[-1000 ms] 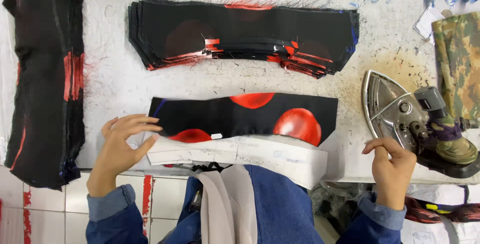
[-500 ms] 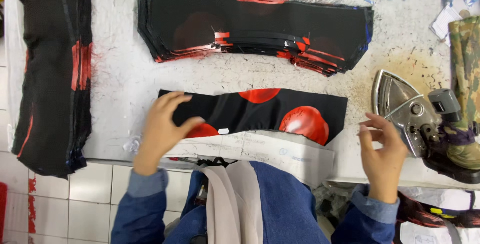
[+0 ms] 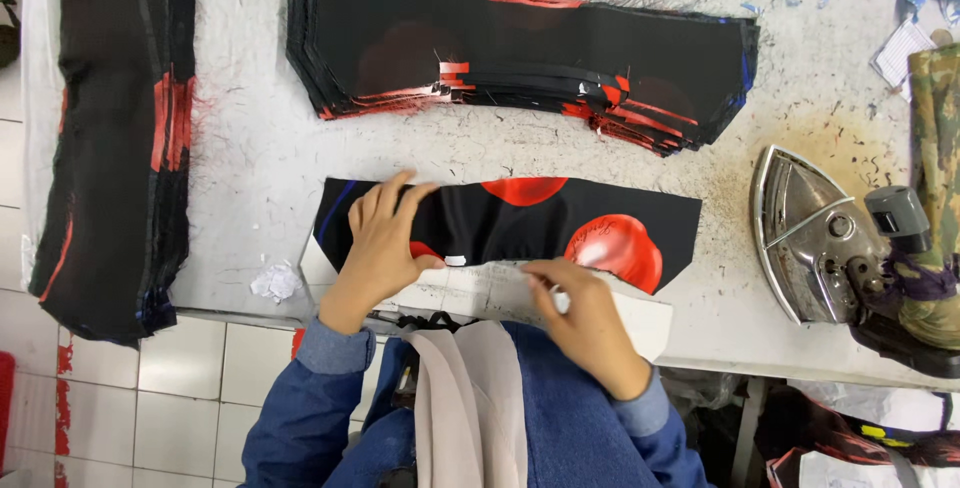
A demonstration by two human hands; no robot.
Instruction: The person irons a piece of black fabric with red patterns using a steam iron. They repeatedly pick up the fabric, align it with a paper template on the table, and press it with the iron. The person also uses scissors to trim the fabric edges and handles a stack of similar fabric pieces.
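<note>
Black fabric piece [image 3: 520,223] — red circles

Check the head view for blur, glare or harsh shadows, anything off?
Head view: lighting even and diffuse, shadows soft under both hands, left hand and right hand fairly sharp. Mild sheen on the iron's soleplate, no blown highlights. The black fabric pieces lose fold detail in the dark. Edges show slight wide-angle bend.

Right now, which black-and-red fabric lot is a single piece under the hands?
The near piece at the table's front edge: one flat layer, left hand on it. The far stack and left pile are many layers.
</note>
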